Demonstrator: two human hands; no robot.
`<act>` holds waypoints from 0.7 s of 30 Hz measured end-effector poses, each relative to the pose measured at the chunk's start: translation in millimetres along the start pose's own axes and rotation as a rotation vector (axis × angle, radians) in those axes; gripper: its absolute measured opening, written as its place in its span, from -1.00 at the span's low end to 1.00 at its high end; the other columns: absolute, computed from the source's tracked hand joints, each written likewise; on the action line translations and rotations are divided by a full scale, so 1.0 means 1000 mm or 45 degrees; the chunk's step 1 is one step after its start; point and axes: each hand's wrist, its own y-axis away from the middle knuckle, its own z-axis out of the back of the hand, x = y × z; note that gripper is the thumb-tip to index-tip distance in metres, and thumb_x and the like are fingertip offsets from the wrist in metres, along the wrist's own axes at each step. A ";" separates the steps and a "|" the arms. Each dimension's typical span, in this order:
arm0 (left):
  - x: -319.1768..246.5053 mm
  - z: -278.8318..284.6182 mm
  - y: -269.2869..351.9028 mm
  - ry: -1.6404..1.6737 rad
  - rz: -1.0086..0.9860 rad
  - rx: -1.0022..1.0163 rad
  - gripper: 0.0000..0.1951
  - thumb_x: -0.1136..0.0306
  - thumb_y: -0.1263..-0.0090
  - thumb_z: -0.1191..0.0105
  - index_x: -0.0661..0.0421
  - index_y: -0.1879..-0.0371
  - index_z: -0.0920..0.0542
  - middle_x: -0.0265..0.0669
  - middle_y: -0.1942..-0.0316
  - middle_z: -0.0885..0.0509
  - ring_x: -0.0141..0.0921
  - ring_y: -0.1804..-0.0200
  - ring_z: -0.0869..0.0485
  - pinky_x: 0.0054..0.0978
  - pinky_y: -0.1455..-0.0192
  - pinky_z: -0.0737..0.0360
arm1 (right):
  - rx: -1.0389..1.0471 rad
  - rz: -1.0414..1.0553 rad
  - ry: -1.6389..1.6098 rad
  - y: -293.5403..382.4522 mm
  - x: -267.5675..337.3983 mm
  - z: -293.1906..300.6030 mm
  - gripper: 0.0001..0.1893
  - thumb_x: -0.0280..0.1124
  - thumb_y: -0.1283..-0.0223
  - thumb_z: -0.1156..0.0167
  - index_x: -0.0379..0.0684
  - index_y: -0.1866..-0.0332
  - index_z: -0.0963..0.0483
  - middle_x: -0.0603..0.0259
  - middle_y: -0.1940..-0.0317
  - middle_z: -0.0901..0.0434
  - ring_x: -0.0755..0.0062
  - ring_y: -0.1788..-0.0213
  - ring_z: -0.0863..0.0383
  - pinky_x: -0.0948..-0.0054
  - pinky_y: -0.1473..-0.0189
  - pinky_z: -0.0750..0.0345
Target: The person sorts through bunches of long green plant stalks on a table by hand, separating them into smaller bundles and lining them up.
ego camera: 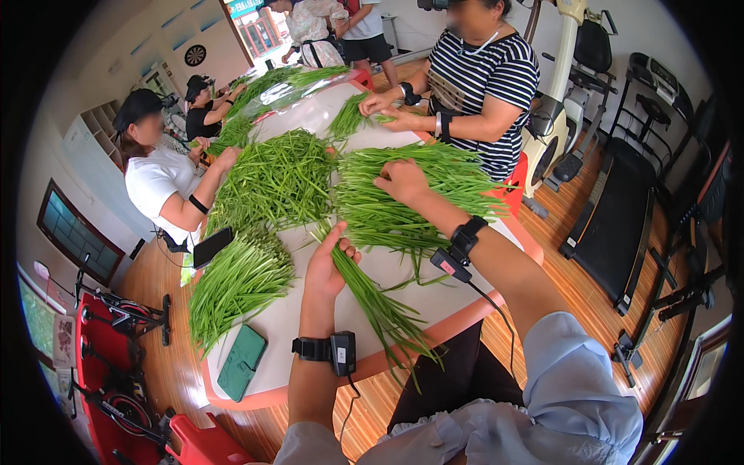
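Observation:
My left hand (329,261) is closed around a bundle of long green stalks (372,293), likely garlic chives, whose leafy ends hang over the table's near edge. My right hand (401,180) rests at the wide pile of stalks (418,215) ahead, its fingers bent down onto the pale ends; whether it pinches any is unclear. Left of that pile lies a tangled green heap (273,180). Nearer on the left is another pile of aligned stalks (241,285). Both my wrists wear black straps with small wired boxes.
A green phone case (242,362) lies at the near left corner of the table (343,378), and a black phone (213,247) at the left edge. Co-workers handle stalks at the left (168,180) and across at the right (476,87). Exercise machines (616,215) stand on the right.

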 end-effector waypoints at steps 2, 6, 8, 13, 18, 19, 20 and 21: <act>-0.001 -0.005 0.001 -0.012 -0.004 -0.033 -0.75 0.25 -0.29 0.02 0.03 0.10 -0.41 -0.49 0.61 -0.32 -0.53 0.54 -0.35 -0.49 0.37 -0.39 | 0.049 -0.052 0.084 -0.005 -0.002 -0.005 -0.78 -0.26 -0.05 -0.09 -0.15 0.27 -0.54 0.10 0.48 -0.55 0.13 0.25 -0.51 0.32 0.01 -0.40; 0.000 -0.005 0.001 -0.019 -0.016 0.002 -0.74 0.23 -0.29 0.02 0.03 0.09 -0.41 -0.50 0.62 -0.30 -0.54 0.55 -0.33 -0.50 0.39 -0.38 | -0.030 -0.102 -0.294 -0.002 -0.010 0.000 -0.80 -0.30 -0.05 -0.07 -0.17 0.29 -0.52 0.06 0.53 -0.54 0.11 0.33 -0.53 0.29 0.15 -0.46; 0.000 0.002 0.003 -0.048 -0.046 -0.020 -0.72 0.22 -0.28 0.01 0.03 0.08 -0.41 -0.50 0.63 -0.29 -0.55 0.55 -0.33 -0.51 0.40 -0.37 | -0.244 0.003 -0.493 0.019 0.007 0.004 -0.83 -0.34 -0.04 -0.05 -0.20 0.35 -0.49 0.04 0.55 -0.54 0.09 0.41 -0.53 0.26 0.28 -0.47; 0.003 -0.001 -0.001 -0.021 -0.038 0.036 -0.72 0.23 -0.27 -0.01 0.03 0.09 -0.43 -0.51 0.63 -0.31 -0.56 0.56 -0.32 -0.55 0.42 -0.35 | 0.066 0.168 -0.754 0.077 0.051 0.010 -0.84 -0.34 -0.01 -0.05 -0.22 0.39 -0.46 0.06 0.49 -0.55 0.09 0.42 -0.54 0.26 0.33 -0.45; 0.000 0.006 -0.003 -0.012 -0.057 0.017 -0.79 0.24 -0.27 -0.02 0.02 0.18 -0.49 -0.50 0.61 -0.37 -0.57 0.54 -0.35 -0.57 0.44 -0.35 | 0.209 0.310 -0.800 0.093 0.058 0.003 -0.79 -0.30 -0.08 -0.06 -0.21 0.28 -0.45 0.15 0.56 -0.54 0.35 0.52 -0.54 0.43 0.40 -0.45; -0.002 0.008 -0.003 -0.025 -0.073 -0.023 -0.82 0.24 -0.27 -0.02 0.02 0.23 -0.50 -0.49 0.59 -0.40 -0.55 0.51 -0.38 -0.56 0.41 -0.39 | 0.209 0.313 -0.801 0.093 0.055 0.008 -0.79 -0.30 -0.08 -0.06 -0.21 0.28 -0.45 0.15 0.56 -0.54 0.35 0.52 -0.54 0.43 0.40 -0.45; -0.004 0.010 -0.002 -0.038 -0.089 -0.064 -0.84 0.24 -0.27 -0.02 0.02 0.27 -0.51 -0.48 0.58 -0.42 -0.53 0.48 -0.40 -0.54 0.37 -0.43 | 0.368 0.194 -0.842 0.091 0.048 0.016 -0.79 -0.29 -0.05 -0.06 -0.22 0.35 -0.48 0.12 0.57 -0.54 0.24 0.51 -0.54 0.37 0.38 -0.45; -0.004 0.010 -0.002 -0.033 -0.090 -0.067 -0.84 0.24 -0.27 -0.02 0.02 0.27 -0.51 -0.48 0.58 -0.42 -0.53 0.48 -0.40 -0.54 0.37 -0.43 | 0.532 0.070 -0.873 0.090 0.042 0.023 -0.78 -0.27 -0.01 -0.06 -0.23 0.41 -0.50 0.09 0.59 -0.53 0.13 0.50 -0.54 0.30 0.35 -0.45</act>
